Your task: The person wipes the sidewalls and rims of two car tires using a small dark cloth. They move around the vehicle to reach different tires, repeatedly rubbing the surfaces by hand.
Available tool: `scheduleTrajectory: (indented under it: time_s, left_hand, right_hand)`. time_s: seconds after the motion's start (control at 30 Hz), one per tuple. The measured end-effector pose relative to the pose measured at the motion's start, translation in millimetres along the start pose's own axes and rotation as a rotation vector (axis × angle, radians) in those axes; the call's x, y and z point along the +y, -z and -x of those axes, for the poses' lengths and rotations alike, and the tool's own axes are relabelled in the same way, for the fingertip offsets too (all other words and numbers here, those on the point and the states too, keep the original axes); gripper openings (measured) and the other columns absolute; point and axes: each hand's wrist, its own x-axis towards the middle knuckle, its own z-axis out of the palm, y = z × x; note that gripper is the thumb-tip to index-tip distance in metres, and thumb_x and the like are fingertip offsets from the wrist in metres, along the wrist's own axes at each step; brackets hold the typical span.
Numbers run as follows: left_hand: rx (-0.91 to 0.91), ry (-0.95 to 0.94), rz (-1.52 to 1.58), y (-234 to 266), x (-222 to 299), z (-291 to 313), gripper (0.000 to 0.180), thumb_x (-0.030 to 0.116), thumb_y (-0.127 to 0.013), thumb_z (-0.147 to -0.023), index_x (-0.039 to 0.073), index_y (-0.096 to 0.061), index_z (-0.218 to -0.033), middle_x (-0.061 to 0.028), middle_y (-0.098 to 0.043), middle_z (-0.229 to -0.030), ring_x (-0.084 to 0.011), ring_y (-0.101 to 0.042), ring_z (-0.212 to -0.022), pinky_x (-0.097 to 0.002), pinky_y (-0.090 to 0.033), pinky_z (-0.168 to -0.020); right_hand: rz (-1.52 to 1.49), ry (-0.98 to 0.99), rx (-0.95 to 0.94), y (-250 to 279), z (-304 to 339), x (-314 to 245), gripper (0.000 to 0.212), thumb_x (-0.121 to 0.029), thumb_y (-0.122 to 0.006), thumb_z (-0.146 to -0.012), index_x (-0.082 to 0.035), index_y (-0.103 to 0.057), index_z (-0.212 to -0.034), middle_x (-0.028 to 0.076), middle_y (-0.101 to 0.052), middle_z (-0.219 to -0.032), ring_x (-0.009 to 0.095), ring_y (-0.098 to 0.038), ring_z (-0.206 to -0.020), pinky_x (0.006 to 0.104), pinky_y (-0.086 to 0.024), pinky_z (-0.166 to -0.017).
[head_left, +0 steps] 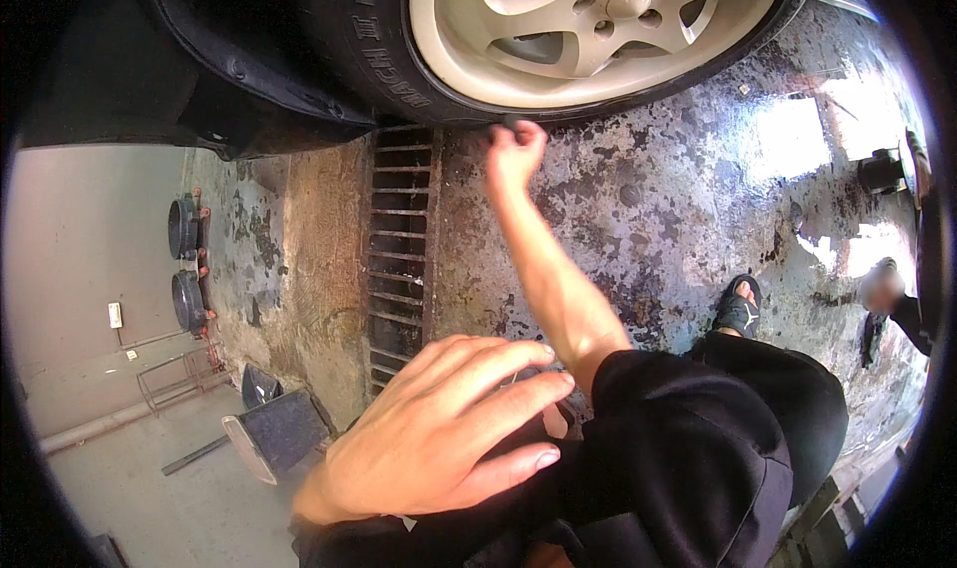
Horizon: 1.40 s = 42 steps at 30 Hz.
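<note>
A car wheel (pixel 638 69) with a black tyre (pixel 374 54) and a cream-coloured spoked rim (pixel 474 79) fills the top of the view. My right hand (pixel 515 154) reaches up to the tyre's lower edge. Its fingers are curled together, with something small and dark at their tips that I cannot make out. Closer to me, my left hand (pixel 439 423) hovers with its back up. The fingers are stretched out and apart, holding nothing. Below it, part of my lap is hidden.
A metal drain grate (pixel 401 229) runs along the wet, stained floor (pixel 638 209). Dark bodywork (pixel 229 59) overhangs at upper left. By the left wall stand black round objects (pixel 184 299) and a dark panel-like object (pixel 274 433). My sandalled foot (pixel 738 314) is right; another person (pixel 907 314) is at far right.
</note>
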Motion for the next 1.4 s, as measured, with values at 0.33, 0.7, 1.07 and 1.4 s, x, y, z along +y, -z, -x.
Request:
scheduleTrajectory:
  time_s: [0.33,0.7,1.07,1.4]
  left_hand:
    - [0.07,0.034,-0.029,3.9,-13.3,5.7,0.054,0.026,-0.086,-0.082,0.003,-0.07,-0.128,-0.017,-0.067,-0.133,-0.0371,-0.066,-0.118,-0.0454,-0.052,-0.102]
    - [0.098,0.026,-0.035,0.4,-4.5,23.2,0.053,0.028,-0.088,-0.081,0.005,-0.071,-0.126,-0.0145,-0.066,-0.133,-0.0348,-0.066,-0.115,-0.0435,-0.052,-0.099]
    - [0.195,0.022,-0.034,-0.2,-9.4,29.6,0.049,0.029,-0.085,-0.084,0.005,-0.072,-0.125,-0.0142,-0.067,-0.129,-0.0336,-0.066,-0.113,-0.0436,-0.052,-0.098]
    - [0.16,-0.001,-0.016,-4.2,-17.3,32.1,0.051,0.031,-0.084,-0.086,0.006,-0.07,-0.128,-0.0132,-0.066,-0.131,-0.0339,-0.065,-0.115,-0.0439,-0.051,-0.099]
  right_hand:
    - [0.522,1.245,-0.785,-30.0,30.5,-95.7,0.037,0.002,-0.076,-0.067,-0.015,-0.074,-0.1,0.011,-0.065,-0.108,0.037,-0.061,-0.101,0.0471,-0.053,-0.087]
    - [0.617,1.251,-0.843,-0.9,5.6,-85.9,0.041,0.004,-0.074,-0.071,-0.012,-0.073,-0.109,0.012,-0.064,-0.111,0.037,-0.062,-0.103,0.047,-0.054,-0.087]
    - [1.044,1.505,-0.96,30.1,-22.5,-94.7,0.031,-0.004,-0.076,-0.072,-0.016,-0.078,-0.101,0.005,-0.065,-0.116,0.028,-0.062,-0.105,0.0403,-0.054,-0.088]
    - [0.842,1.608,-0.943,-34.8,15.0,-99.5,0.037,-0.005,-0.077,-0.071,-0.019,-0.078,-0.105,-0.002,-0.065,-0.122,0.026,-0.059,-0.107,0.0408,-0.05,-0.091]
